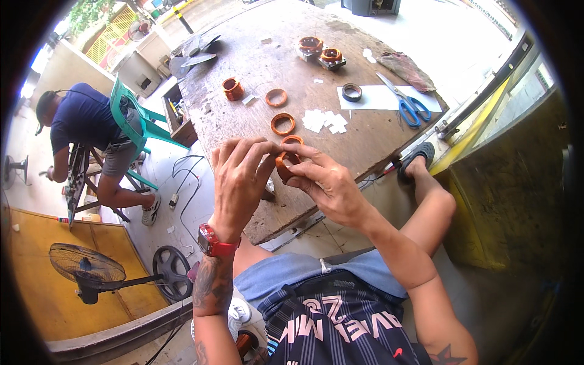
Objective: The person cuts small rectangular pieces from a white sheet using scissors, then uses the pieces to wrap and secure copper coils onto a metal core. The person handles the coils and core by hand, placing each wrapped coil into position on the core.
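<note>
Over the near edge of the wooden table, a small ring-shaped copper wire coil (283,168) is between my hands. My right hand (333,187) pinches it from the right, thumb below and fingers above. From the left, the bent fingers of my left hand (238,176) close on its upper left edge; their tips are partly hidden. Just beyond my fingertips lies another copper coil (292,140). Farther off are two flat coil rings, a nearer one (283,124) and a farther one (276,97), and a taller coil (233,89). White paper pieces (323,121) lie to their right.
Blue-handled scissors (412,109) and a dark ring (351,92) rest on white paper. Two wound motor cores (321,51), a rag (406,70) and fan blades (198,55) are farther back. At left, a person (91,128) bends beside a green chair (131,115); a fan (88,271) stands nearer.
</note>
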The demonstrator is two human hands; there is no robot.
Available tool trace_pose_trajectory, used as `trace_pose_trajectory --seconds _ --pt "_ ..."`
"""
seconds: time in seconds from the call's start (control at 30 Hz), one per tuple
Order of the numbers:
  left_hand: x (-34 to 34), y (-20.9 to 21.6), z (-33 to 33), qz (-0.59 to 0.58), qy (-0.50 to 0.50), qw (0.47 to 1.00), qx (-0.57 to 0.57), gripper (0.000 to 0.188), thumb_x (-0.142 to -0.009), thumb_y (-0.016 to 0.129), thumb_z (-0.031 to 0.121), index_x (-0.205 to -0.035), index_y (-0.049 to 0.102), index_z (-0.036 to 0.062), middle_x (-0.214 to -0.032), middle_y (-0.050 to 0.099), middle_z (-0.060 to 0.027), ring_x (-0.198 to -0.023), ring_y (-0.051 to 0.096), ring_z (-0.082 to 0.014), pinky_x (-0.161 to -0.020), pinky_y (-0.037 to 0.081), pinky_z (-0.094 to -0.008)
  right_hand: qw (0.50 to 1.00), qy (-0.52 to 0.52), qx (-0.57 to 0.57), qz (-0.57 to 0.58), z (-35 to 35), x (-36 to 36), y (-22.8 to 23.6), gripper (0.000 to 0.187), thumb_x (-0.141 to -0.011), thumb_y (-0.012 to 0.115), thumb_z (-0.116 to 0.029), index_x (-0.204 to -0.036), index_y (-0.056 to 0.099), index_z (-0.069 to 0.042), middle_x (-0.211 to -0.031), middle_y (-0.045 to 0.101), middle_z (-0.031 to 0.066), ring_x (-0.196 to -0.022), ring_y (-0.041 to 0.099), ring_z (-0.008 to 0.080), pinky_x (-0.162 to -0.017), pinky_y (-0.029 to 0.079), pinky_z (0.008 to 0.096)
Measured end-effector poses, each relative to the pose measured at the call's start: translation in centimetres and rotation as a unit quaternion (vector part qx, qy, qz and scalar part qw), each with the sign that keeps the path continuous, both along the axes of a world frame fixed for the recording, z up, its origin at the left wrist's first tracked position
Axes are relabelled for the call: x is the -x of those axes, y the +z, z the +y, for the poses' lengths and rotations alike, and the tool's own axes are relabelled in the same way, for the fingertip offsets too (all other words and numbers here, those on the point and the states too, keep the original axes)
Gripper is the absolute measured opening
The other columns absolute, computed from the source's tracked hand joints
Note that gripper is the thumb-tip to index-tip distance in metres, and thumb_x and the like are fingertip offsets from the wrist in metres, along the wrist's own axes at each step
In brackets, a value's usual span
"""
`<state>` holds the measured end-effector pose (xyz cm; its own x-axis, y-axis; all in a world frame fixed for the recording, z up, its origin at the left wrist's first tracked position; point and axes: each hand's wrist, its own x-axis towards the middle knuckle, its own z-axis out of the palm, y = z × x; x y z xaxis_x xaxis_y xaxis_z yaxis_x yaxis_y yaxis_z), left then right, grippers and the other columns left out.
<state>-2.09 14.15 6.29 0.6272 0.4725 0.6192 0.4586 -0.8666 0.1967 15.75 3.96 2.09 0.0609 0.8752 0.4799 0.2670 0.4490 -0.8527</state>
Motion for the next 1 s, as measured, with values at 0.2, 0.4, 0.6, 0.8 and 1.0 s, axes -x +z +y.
trace_pose_trajectory --seconds 0.2,0.4,0.6,0.8,1.0 --pt "0.3 0.0 0.3 0.021 -0.031 0.999 0.037 0.028 -0.087 0.08 0.014 -0.114 0.073 0.015 -0.113 0.072 -0.002 -0.108 0.061 -0.0277 -0.092 0.044 -0.0422 1.0 0.006 -0.003 -0.017 -0.2 -0.8 -0.6 0.029 -0.097 0.067 0.007 -0.125 0.07 0.005 -0.143 0.061 0.0221 -0.121 0.071 0.0322 -0.102 0.058 0.0382" --pt "-2.9 -2.1 -8.1 -0.231 0.036 0.907 0.35 0.071 -0.096 0.072 0.002 -0.159 0.04 0.0019 -0.143 0.064 -0.0157 -0.06 0.045 -0.0063 -0.058 0.046 -0.0252 0.903 0.126 0.116 0.394 -0.6 -2.2 -2.4 0.027 -0.107 0.063 -0.01 -0.132 0.069 -0.003 -0.126 0.071 0.0108 -0.114 0.072 0.0215 -0.103 0.058 0.0376" --pt "-5.1 -6.7 -13.8 -0.253 0.017 0.783 0.568 0.034 -0.114 0.053 0.017 -0.142 0.055 -0.0018 -0.113 0.068 -0.009 -0.087 0.06 -0.0097 -0.083 0.053 -0.0283 0.897 0.126 0.131 0.404 -0.6 -2.6 -2.3 0.03 -0.109 0.063 -0.019 -0.132 0.069 -0.002 -0.123 0.073 0.0101 -0.109 0.073 0.0199 -0.1 0.059 0.0353" --pt "-3.2 -6.8 -14.5 -0.29 0.029 0.781 0.552 0.038 -0.111 0.059 0.018 -0.144 0.056 0.0001 -0.111 0.075 -0.0119 -0.082 0.064 -0.0107 -0.073 0.052 -0.0277 0.963 0.063 0.102 0.24 -0.3 -1.8 -2.1 0.029 -0.109 0.063 -0.016 -0.131 0.068 0.002 -0.141 0.064 0.0128 -0.112 0.071 0.0181 -0.1 0.058 0.035" --pt "-4.7 -7.5 -12.8 -0.321 0.008 0.687 0.652 0.044 -0.103 0.074 0.019 -0.141 0.065 0.0005 -0.104 0.08 -0.0086 -0.064 0.062 -0.0021 -0.053 0.051 -0.021 0.889 0.137 0.165 0.404 -0.1 -1.8 -2.7 0.031 -0.109 0.062 -0.02 -0.134 0.067 -0.001 -0.119 0.074 0.0096 -0.113 0.072 0.0211 -0.102 0.058 0.0384"
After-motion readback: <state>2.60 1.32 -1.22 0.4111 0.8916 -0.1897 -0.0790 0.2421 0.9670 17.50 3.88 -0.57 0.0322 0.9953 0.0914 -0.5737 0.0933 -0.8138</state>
